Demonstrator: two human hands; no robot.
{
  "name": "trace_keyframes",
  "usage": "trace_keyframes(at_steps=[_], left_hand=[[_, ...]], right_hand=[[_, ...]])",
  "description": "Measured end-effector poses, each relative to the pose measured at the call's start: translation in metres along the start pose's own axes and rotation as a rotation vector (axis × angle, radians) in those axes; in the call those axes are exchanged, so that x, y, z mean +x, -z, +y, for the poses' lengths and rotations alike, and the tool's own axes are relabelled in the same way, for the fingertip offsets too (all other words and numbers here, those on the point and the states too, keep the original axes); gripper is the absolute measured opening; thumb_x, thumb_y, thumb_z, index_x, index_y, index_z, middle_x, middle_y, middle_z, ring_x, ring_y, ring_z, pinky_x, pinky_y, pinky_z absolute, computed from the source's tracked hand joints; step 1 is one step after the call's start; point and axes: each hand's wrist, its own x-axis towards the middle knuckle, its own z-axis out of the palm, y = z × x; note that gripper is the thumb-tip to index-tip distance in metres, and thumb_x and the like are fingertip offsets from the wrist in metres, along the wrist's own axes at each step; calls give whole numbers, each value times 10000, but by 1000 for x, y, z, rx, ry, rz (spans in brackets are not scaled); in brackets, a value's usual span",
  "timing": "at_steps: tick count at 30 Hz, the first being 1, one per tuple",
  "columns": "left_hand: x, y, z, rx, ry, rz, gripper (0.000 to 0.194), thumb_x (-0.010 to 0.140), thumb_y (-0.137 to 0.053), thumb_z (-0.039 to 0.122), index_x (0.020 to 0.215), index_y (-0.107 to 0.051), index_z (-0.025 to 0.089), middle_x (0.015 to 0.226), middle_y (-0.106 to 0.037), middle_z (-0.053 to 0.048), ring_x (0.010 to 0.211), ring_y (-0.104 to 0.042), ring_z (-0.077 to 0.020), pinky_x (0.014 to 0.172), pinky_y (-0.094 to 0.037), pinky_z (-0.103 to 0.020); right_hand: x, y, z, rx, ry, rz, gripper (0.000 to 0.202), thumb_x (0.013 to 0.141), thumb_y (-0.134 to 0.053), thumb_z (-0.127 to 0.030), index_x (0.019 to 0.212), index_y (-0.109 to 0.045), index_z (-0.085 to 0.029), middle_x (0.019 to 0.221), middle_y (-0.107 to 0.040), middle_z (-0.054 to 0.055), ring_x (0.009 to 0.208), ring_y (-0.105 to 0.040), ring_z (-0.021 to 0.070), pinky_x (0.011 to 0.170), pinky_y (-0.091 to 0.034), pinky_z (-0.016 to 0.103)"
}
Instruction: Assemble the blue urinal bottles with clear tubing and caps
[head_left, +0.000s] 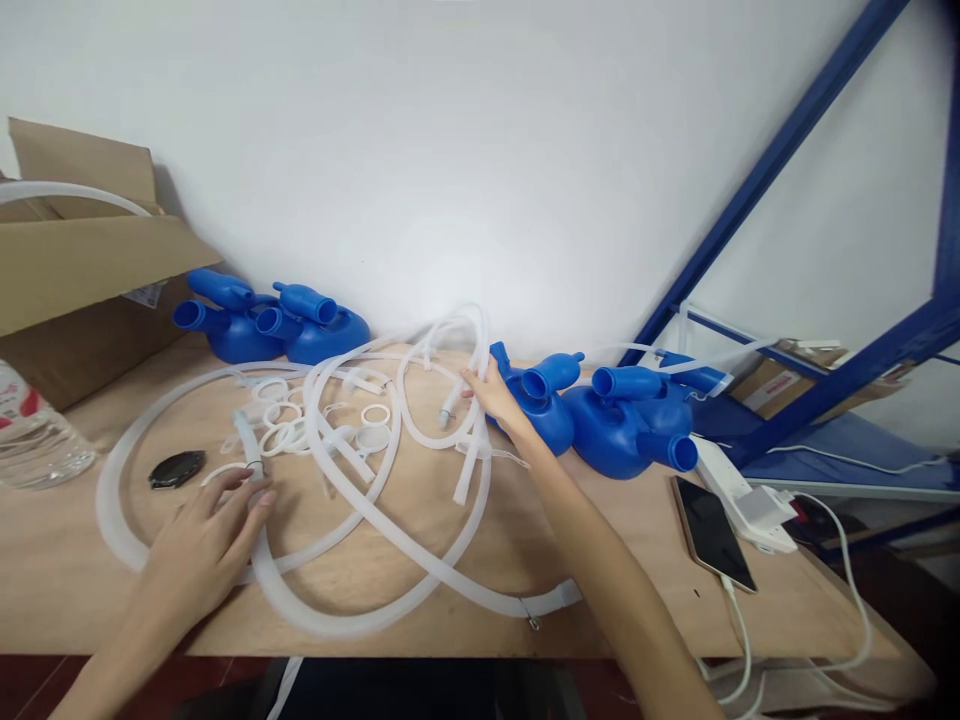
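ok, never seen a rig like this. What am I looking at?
No machine here, just one person's two bare hands, filmed from a head-worn camera looking forward and down. The left hand touches a translucent hose near its end; the right hand is at some looped tubing further back. Whether either is closed tight, I can't tell. On the wooden table lie white rings, a black round object and a phone, with blue jugs toward the back and a cardboard box at the left.
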Motion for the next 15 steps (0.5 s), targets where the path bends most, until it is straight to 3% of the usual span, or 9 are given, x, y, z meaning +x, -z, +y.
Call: trace_keyframes(at_steps=[6,9,11,15], left_hand=[[-1,-1,-1,12,23,2,559,1033,-296,512,1162,-707,156,1264,-640,-187,1140,-646,-340,1043,-492,-536],[0,1,0,11,8,17,535,1025,-314,517,1123,-717,178,1249,-652,-176,1118,-659,-332,1025,-510,-514],[0,3,2,9,19,19,547,1024,-309,526,1116,-720,176,1253,-645,-180,1101,-668,-336,1010,-519,-521],[2,4,4,-7,48,6,590,1018,-296,557,1113,-726,165,1269,-629,-194,1112,-672,-359,1022,-510,-559]], right_hand=[[4,5,22,-500,-60,-46,611,873,-752,-538,1322,-612,-146,1183,-761,175,1153,-704,350,986,-530,413],[-8,7,27,-741,-63,-2,723,878,-731,-610,1347,-599,-77,1201,-728,297,1210,-675,421,1015,-495,492],[-14,10,29,-876,-47,17,695,926,-661,-625,1309,-632,-46,1195,-706,356,1215,-669,447,1012,-483,535],[-16,19,29,-1052,-6,-20,488,1020,-555,-522,1113,-746,-83,1075,-753,313,1148,-714,397,961,-511,479]])
